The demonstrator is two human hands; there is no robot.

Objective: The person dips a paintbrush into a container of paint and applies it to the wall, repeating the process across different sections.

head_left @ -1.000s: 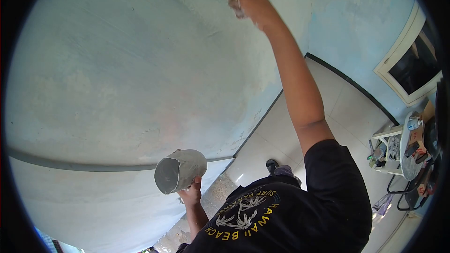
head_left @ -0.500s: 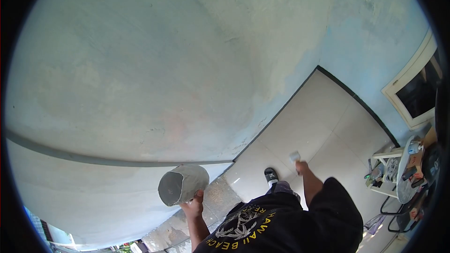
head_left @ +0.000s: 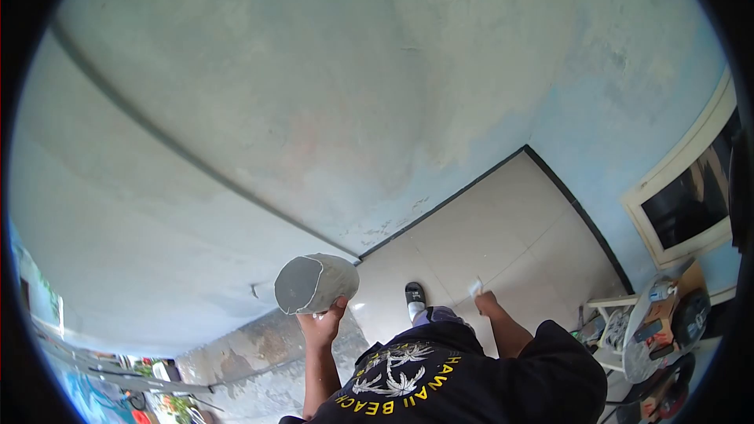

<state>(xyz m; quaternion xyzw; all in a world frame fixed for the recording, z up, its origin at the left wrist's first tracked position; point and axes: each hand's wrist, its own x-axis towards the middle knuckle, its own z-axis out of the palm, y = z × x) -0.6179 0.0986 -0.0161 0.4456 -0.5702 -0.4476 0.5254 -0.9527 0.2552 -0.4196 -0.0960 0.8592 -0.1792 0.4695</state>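
My left hand (head_left: 323,323) is closed round the lower side of a grey, paint-smeared tub (head_left: 336,283). The tub is tilted, its mouth turned left, and its inside looks an even grey. Low on the right, my right hand (head_left: 488,303) grips a small hand tool (head_left: 477,287) with a pale, flat end. That tool is too small to tell whether it is a brush or a scraper. Ahead of both hands rises a wall (head_left: 259,102) with patchy grey-green and blue paint; neither hand touches it.
A dark skirting strip (head_left: 448,200) edges the tiled floor (head_left: 503,228). At right stand a window frame (head_left: 635,208) and a round table (head_left: 632,345) crowded with a box and other items. My sandalled foot (head_left: 415,294) is on the tiles. Plants and outdoor clutter show at lower left.
The view has swung left, so the wall's corner and ledge appear slanted. The tub has turned slightly, showing more grey inside. My right hand sits a little lower in view with the tool.
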